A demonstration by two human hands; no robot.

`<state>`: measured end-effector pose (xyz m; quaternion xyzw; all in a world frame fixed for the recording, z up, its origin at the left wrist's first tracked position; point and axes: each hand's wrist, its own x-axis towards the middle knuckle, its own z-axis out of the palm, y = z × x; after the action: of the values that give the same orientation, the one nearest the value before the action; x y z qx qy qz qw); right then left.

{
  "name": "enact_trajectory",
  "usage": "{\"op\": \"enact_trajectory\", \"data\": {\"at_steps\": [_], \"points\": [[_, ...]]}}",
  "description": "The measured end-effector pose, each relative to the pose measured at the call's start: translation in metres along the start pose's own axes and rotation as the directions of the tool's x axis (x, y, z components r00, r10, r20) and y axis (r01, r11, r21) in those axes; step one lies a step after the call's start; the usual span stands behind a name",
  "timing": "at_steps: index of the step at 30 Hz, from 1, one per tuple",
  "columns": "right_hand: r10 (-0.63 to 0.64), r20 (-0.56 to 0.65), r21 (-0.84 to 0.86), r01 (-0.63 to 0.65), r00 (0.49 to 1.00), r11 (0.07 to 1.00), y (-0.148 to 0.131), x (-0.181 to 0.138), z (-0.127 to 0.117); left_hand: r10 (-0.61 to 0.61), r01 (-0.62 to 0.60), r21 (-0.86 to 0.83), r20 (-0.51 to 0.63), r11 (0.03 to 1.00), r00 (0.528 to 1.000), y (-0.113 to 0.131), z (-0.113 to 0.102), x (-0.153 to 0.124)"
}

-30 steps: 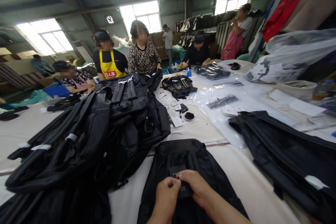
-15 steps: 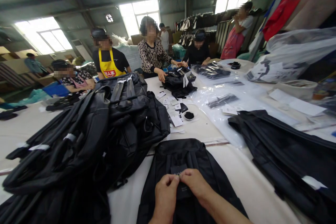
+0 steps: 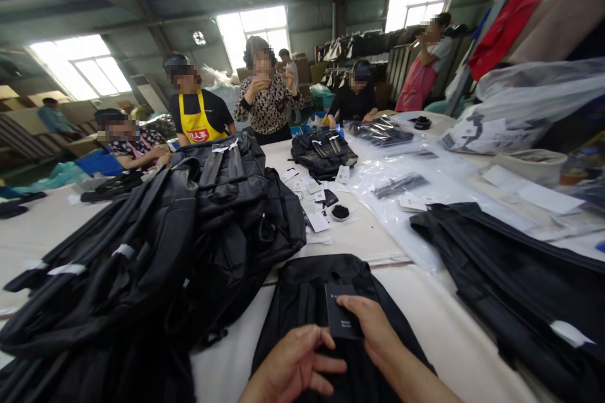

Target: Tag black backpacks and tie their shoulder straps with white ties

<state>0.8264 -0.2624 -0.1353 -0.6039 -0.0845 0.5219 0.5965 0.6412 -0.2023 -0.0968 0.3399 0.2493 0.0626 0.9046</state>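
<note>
Our right hand point(image 3: 373, 335) pinches a flat, matte black tag point(image 3: 341, 318), rectangular with small pale print. Our left hand point(image 3: 295, 368) hovers beside it, fingers spread and holding nothing. Both are over a black fabric backpack point(image 3: 302, 293) lying flat on the pale counter point(image 3: 449, 327). Farther off, a small dish point(image 3: 340, 211) holds black bits, and a clear plastic bag point(image 3: 401, 184) holds dark strips.

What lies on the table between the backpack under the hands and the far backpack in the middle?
The head view shows, past the near backpack, a bare strip of table, then scattered white paper tags and a small dish holding something dark.
</note>
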Motion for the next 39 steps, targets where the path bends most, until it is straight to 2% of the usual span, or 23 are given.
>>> {"op": "enact_trajectory", "data": {"at_steps": [3, 5, 7, 9, 11, 13, 15, 17, 18, 20, 23, 25, 27, 30, 33, 35, 37, 38, 39], "points": [[-0.09, -0.014, -0.079, 0.088, 0.996, 0.993, 0.014, 0.001, 0.015, 0.029, -0.027, -0.016, 0.117, 1.0, 0.993, -0.006, 0.01, 0.002], [-0.115, 0.043, -0.149, 0.121, 0.992, 0.982, 0.019, -0.003, 0.016, 0.061, -0.058, -0.025, 0.114, 0.998, 0.992, -0.01, 0.014, 0.005], [-0.136, 0.174, -0.204, 0.171, 0.975, 0.964, 0.019, -0.009, 0.01, 0.078, -0.078, -0.005, 0.053, 0.997, 0.996, -0.012, 0.012, 0.008], [-0.166, 0.379, -0.283, 0.285, 0.911, 0.916, 0.015, -0.016, -0.001, 0.096, -0.093, 0.057, -0.05, 0.994, 0.994, -0.012, 0.008, 0.01], [-0.139, 0.566, -0.346, 0.387, 0.813, 0.854, 0.009, -0.022, -0.013, 0.124, -0.093, 0.182, -0.166, 0.979, 0.978, -0.009, 0.002, 0.013], [-0.08, 0.643, -0.34, 0.377, 0.762, 0.862, 0.003, -0.021, -0.022, 0.184, -0.068, 0.388, -0.271, 0.919, 0.945, -0.005, -0.004, 0.017], [-0.091, 0.6, -0.233, 0.282, 0.795, 0.931, -0.004, -0.013, -0.029, 0.276, -0.021, 0.608, -0.329, 0.794, 0.903, 0.001, -0.008, 0.021], [-0.149, 0.447, -0.09, 0.21, 0.882, 0.974, -0.011, 0.0, -0.034, 0.347, 0.042, 0.719, -0.385, 0.694, 0.855, 0.01, -0.009, 0.025], [-0.166, 0.356, -0.063, 0.201, 0.919, 0.978, -0.015, 0.007, -0.036, 0.362, 0.065, 0.721, -0.421, 0.69, 0.832, 0.017, -0.007, 0.026], [-0.197, 0.233, -0.147, 0.234, 0.952, 0.961, -0.022, 0.02, -0.039, 0.355, 0.066, 0.65, -0.493, 0.757, 0.794, 0.035, 0.0, 0.025], [-0.289, 0.264, -0.423, 0.38, 0.92, 0.823, -0.025, 0.032, -0.037, 0.379, -0.084, 0.525, -0.486, 0.847, 0.788, 0.078, 0.02, 0.028], [-0.349, 0.302, -0.529, 0.461, 0.887, 0.713, -0.024, 0.039, -0.031, 0.454, -0.2, 0.502, -0.455, 0.841, 0.766, 0.112, 0.033, 0.04], [-0.39, 0.274, -0.607, 0.473, 0.879, 0.638, -0.023, 0.05, -0.024, 0.543, -0.283, 0.543, -0.41, 0.791, 0.733, 0.142, 0.04, 0.062], [-0.453, 0.178, -0.707, 0.434, 0.874, 0.558, -0.024, 0.073, -0.021, 0.616, -0.304, 0.702, -0.241, 0.645, 0.75, 0.171, 0.038, 0.106], [-0.474, 0.124, -0.751, 0.395, 0.872, 0.53, -0.031, 0.097, -0.032, 0.617, -0.291, 0.778, -0.153, 0.557, 0.772, 0.166, 0.022, 0.139], [-0.456, 0.078, -0.767, 0.346, 0.887, 0.541, -0.036, 0.11, -0.047, 0.606, -0.271, 0.83, -0.098, 0.487, 0.789, 0.143, 0.002, 0.144], [-0.414, 0.021, -0.775, 0.277, 0.91, 0.568, -0.04, 0.119, -0.064, 0.577, -0.201, 0.923, -0.027, 0.327, 0.817, 0.106, -0.024, 0.135], [-0.382, 0.001, -0.772, 0.244, 0.924, 0.587, -0.042, 0.123, -0.071, 0.596, -0.133, 0.959, -0.045, 0.25, 0.802, 0.087, -0.039, 0.127], [-0.346, -0.012, -0.766, 0.214, 0.938, 0.607, -0.043, 0.125, -0.077, 0.653, -0.029, 0.981, -0.105, 0.191, 0.75, 0.069, -0.055, 0.118]]}}
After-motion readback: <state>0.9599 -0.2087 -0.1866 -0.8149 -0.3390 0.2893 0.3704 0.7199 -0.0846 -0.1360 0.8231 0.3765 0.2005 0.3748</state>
